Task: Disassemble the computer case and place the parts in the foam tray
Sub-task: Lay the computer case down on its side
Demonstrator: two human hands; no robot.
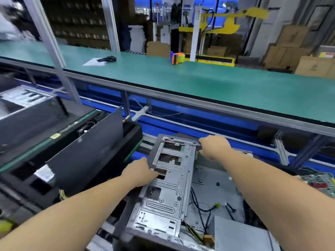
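Case (163,192) near centre, side already off, cables loose inside. Left hand (139,172) grips left edge; right hand (213,147) clasps far top rail. Frame still whole; foam tray unseen.

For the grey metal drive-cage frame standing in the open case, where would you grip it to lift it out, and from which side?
Probably by its two long edges, one hand on each side, coming from above. The drive-cage frame is a flat, slotted sheet tilted up out of the computer case, with both edges exposed. The left hand already holds the left edge; the right hand grips the far top corner.
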